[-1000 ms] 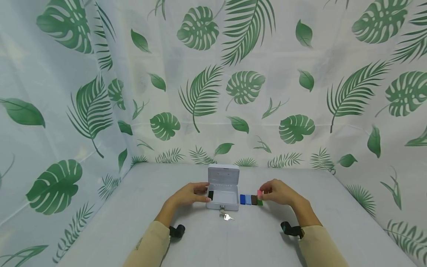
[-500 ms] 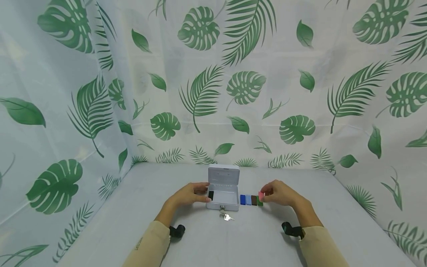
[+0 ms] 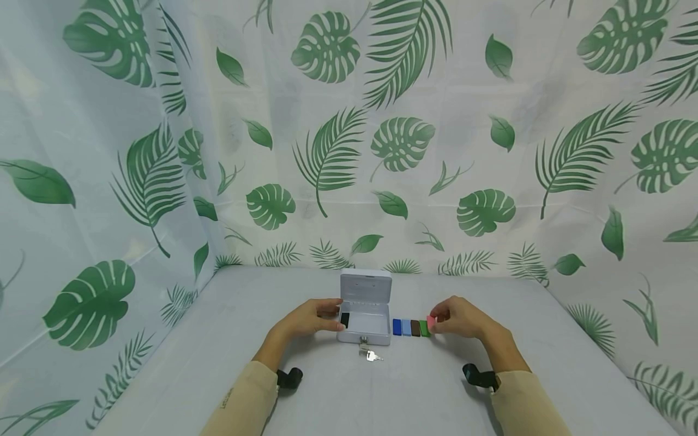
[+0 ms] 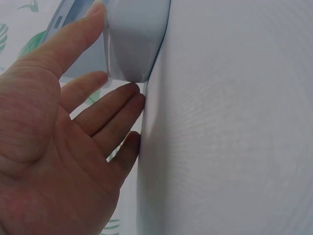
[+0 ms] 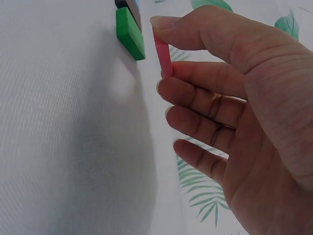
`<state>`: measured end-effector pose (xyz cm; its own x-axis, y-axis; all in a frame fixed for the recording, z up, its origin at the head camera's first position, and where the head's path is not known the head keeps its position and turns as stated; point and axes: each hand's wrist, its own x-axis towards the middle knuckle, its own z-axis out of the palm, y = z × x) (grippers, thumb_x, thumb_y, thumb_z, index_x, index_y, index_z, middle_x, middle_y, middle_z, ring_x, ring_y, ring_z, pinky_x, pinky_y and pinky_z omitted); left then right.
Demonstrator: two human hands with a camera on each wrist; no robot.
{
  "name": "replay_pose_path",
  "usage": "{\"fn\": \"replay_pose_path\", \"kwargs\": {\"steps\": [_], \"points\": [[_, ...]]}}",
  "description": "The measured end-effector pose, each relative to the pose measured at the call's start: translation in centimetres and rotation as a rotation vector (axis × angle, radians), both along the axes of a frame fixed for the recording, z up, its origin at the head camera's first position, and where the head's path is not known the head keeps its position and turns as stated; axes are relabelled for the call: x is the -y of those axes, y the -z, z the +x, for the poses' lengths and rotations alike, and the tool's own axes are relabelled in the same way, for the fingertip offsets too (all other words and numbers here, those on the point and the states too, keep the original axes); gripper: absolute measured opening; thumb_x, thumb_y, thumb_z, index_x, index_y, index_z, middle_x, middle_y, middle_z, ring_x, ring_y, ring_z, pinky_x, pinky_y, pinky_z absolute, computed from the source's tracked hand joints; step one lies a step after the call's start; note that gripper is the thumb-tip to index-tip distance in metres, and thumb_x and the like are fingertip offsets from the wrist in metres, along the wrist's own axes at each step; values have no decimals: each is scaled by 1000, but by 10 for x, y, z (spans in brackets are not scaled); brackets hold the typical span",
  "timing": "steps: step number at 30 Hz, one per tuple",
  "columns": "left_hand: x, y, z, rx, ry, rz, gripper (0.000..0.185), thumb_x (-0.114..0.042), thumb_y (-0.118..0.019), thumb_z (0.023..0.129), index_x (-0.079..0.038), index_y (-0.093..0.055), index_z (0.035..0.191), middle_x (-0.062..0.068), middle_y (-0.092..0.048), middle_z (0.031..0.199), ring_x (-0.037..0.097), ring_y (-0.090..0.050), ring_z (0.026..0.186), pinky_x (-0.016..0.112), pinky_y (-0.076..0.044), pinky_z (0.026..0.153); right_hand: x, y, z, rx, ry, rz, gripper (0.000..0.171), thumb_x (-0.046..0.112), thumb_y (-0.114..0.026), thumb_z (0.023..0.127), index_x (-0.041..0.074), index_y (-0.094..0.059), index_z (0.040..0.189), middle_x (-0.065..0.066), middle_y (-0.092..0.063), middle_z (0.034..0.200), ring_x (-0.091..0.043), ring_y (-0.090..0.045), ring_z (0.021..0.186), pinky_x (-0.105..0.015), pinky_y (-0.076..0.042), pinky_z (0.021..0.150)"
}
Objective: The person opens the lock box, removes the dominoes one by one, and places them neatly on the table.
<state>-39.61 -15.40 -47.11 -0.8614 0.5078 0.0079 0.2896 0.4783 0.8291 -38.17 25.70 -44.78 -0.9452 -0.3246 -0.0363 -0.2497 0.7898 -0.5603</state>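
Beside the green block, a thin, stiff, likely light pink block is pinched at its edges by the right hand; the open-fingered left hand steadies the box.

In the head view the keys hanging from the box were too small to count. The pink block was mostly hidden by the right hand. In the right wrist view the brown block was cut off at the top edge, and in the left wrist view the box ran out of frame at the top.
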Motion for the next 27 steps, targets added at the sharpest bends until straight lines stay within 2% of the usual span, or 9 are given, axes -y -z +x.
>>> {"fn": "replay_pose_path", "kwargs": {"steps": [9, 27], "points": [[-1, -1, 2, 6, -13, -1, 80, -38, -86, 87, -13, -52, 154, 14, -61, 148, 32, -59, 137, 54, -42, 117, -2, 1, 0, 20, 11, 31, 31, 24, -85, 85, 7, -78, 109, 0, -67, 89, -18, -58, 84, -32, -49, 70], [-1, 0, 1, -4, -2, 11, 79, -35, -86, 87, -12, -52, 154, 16, -61, 148, 34, -59, 137, 56, -41, 117, -4, 3, 1, 69, 53, 18, 34, 23, -87, 83, 6, -78, 111, -1, -71, 91, -19, -59, 86, -35, -53, 74]]}}
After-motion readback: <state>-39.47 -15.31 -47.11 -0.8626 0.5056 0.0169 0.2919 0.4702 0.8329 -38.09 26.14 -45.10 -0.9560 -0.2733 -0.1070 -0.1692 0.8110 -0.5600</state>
